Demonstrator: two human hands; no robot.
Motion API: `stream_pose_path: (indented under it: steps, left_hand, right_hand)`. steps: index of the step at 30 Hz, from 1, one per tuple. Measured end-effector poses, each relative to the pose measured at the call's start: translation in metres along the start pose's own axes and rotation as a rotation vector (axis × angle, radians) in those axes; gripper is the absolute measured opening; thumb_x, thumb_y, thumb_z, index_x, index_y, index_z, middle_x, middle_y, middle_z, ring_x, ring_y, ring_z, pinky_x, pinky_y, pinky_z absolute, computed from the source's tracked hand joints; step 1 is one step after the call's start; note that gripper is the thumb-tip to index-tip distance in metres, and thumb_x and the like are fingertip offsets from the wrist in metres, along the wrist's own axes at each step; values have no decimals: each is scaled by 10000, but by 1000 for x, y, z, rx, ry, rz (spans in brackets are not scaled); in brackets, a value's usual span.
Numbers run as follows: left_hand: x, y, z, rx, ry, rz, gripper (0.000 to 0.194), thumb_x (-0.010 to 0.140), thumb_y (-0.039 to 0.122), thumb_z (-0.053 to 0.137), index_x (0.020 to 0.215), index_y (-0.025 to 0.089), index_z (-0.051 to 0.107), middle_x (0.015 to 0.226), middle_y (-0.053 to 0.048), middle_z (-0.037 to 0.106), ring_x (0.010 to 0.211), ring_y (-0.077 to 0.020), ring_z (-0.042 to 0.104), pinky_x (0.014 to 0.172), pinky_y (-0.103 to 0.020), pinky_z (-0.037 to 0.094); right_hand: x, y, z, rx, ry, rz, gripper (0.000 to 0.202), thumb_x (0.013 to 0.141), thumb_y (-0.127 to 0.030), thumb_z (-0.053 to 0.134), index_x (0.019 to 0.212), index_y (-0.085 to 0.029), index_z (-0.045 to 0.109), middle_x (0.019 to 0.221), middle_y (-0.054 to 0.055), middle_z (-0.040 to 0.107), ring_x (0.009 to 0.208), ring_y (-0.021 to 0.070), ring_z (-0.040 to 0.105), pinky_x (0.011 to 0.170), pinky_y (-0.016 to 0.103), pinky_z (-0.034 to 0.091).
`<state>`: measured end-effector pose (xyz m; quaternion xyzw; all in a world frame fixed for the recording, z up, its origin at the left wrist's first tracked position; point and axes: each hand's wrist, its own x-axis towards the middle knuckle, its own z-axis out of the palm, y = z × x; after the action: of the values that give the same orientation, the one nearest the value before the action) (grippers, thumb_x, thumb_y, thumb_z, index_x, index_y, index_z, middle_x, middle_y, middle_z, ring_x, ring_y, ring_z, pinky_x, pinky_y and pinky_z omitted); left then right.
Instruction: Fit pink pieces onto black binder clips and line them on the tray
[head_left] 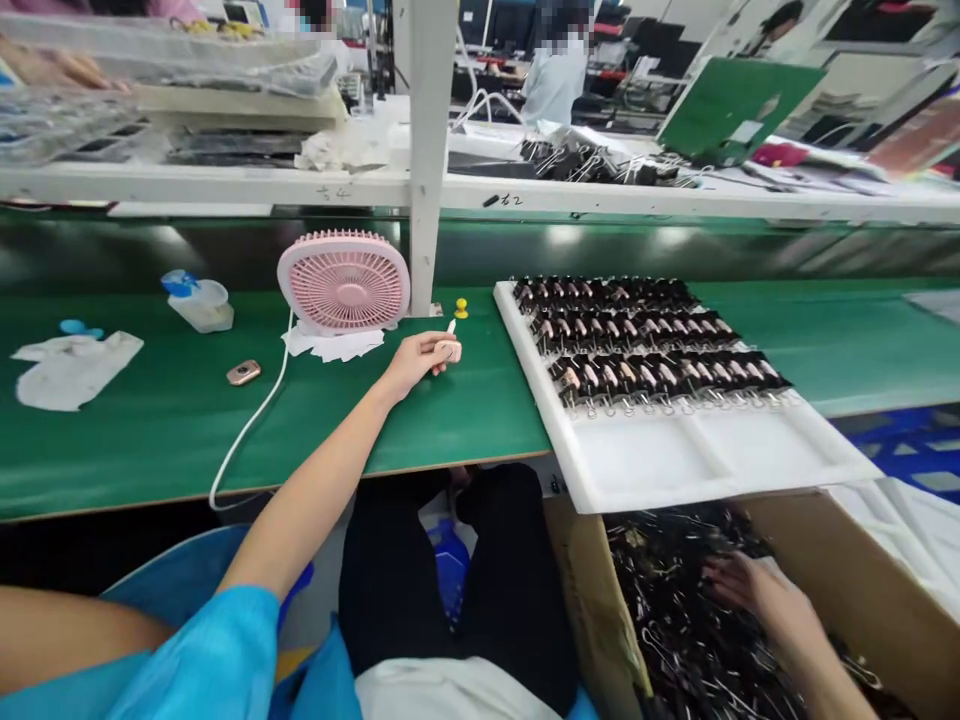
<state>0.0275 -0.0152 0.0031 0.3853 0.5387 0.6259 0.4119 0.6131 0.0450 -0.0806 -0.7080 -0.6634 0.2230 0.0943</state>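
My left hand (414,366) is closed on a small rose-gold case (448,351) above the green worktop, just left of a yellow knob-shaped piece (461,308). A small white tip (451,326) shows above the fingers. Down at the right, my right hand (757,592) reaches into a cardboard box (592,590) full of black binder clips (675,620). Motion smears its fingers, so whether they hold a clip is unclear. A white foam tray (637,455) carries rows of black binder clips clamped on small pinkish pieces (649,330). Another rose-gold case (244,373) lies farther left.
A pink fan (345,280) stands by the white post (431,150), its cable (259,415) trailing over the front edge. Leftward are a blue-capped bottle (202,303) and a crumpled cloth (75,370). More clips lie on the shelf (585,160). Other people are beyond.
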Motion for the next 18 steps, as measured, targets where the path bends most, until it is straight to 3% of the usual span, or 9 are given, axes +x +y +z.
stream_pose_path:
  steps: [2, 4, 5, 7, 8, 10, 13, 15, 18]
  left_hand:
    - [0, 0, 1, -30, -29, -9, 593, 695, 426, 942, 1160, 110, 755, 893, -118, 760, 646, -145, 610, 574, -270, 445]
    - [1, 1, 4, -48, -37, -12, 621, 680, 415, 957, 1180, 117, 740, 873, -103, 759, 639, -142, 611, 577, -264, 444]
    - [1, 2, 6, -55, -37, -13, 626, 671, 417, 964, 1174, 122, 736, 864, -97, 759, 632, -140, 610, 576, -261, 444]
    - [0, 4, 10, -67, -39, -18, 615, 657, 429, 975, 1138, 128, 740, 866, -94, 764, 625, -136, 608, 581, -259, 454]
    - [-1, 6, 11, -74, -44, -19, 604, 651, 435, 979, 1116, 128, 746, 876, -96, 767, 626, -135, 609, 586, -260, 463]
    - [-2, 10, 11, -90, -54, -23, 588, 635, 433, 990, 1081, 130, 757, 899, -101, 773, 638, -138, 616, 599, -265, 481]
    - [-1, 13, 7, -123, -61, -26, 569, 610, 404, 1005, 1054, 136, 772, 931, -109, 778, 667, -149, 632, 612, -271, 494]
    - [3, 13, 3, -145, -48, -17, 547, 605, 388, 1007, 1037, 145, 777, 933, -107, 778, 670, -151, 633, 615, -276, 499]
    - [7, 11, 0, -173, -2, -1, 532, 594, 374, 1007, 1018, 150, 778, 894, -90, 770, 647, -147, 625, 607, -278, 503]
  right_hand:
    - [-23, -31, -36, 499, 90, 161, 716, 913, -616, 315, 1523, -368, 597, 1343, 295, 671, 1308, 384, 650, 1029, 492, 587]
    - [-46, -73, -66, 813, 138, 171, 755, 922, -630, 393, 1636, -389, 441, 1655, 199, 437, 1532, 311, 428, 1159, 454, 498]
    - [-58, -97, -75, 892, 133, 106, 748, 938, -622, 407, 1646, -382, 421, 1708, 169, 360, 1566, 301, 374, 1201, 445, 463]
    - [-77, -149, -80, 967, 27, -16, 672, 944, -613, 475, 1553, -338, 543, 1608, 238, 483, 1462, 367, 524, 1197, 520, 483]
    - [-85, -176, -75, 996, -58, -72, 602, 913, -608, 567, 1432, -311, 642, 1463, 269, 605, 1330, 401, 633, 1146, 575, 525]
    - [-96, -229, -51, 1086, -320, -204, 498, 797, -582, 782, 1179, -267, 733, 1171, 211, 742, 1048, 380, 744, 1038, 606, 590]
    - [-97, -301, 3, 1298, -658, -283, 545, 727, -544, 928, 1124, -229, 727, 982, 95, 763, 863, 267, 738, 896, 479, 646]
    - [-86, -338, 39, 1449, -758, -274, 520, 735, -549, 938, 1039, -183, 728, 955, 90, 750, 836, 214, 714, 822, 367, 644]
    - [-61, -371, 76, 1578, -764, -201, 524, 788, -643, 868, 924, -175, 677, 839, 62, 711, 711, 161, 666, 630, 270, 588]
